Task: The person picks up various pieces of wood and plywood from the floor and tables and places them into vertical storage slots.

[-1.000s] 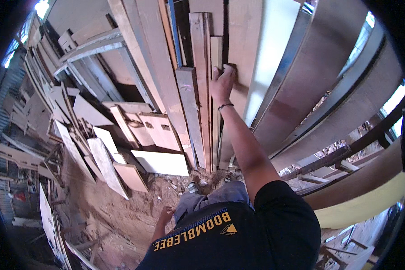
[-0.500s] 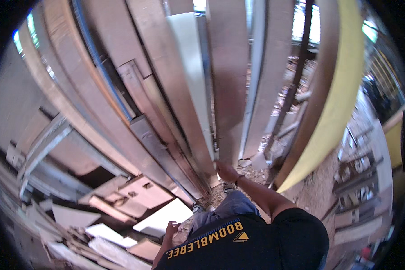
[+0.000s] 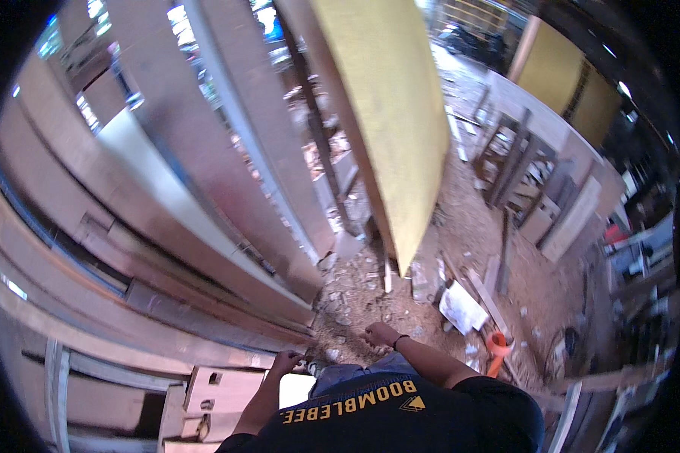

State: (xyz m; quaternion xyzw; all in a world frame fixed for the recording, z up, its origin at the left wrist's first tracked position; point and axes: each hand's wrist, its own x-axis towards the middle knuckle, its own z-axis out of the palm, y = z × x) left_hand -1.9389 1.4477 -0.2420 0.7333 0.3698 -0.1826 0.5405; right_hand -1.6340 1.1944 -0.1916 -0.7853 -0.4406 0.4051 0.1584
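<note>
My left hand hangs low beside the stacked boards, its fingers loosely stretched and holding nothing visible. Close to it lies the edge of a bright white panel. My right hand, with a dark band at the wrist, is in front of my body above the dirt floor. Its fingers look curled in, with nothing showing in them. Tall brown boards lean upright in a row ahead and to the left, a pale white board among them. Neither hand touches them.
A tall yellow panel stands ahead, its lower corner near the floor. To the right lie a white sheet, loose wood strips and an orange tube-like piece. Beyond are leaning wood offcuts. Pinkish panels lie at lower left.
The view has turned right, so the boards and yellow panel sit further left. My right hand has drawn back from the foot of the boards toward my body.
</note>
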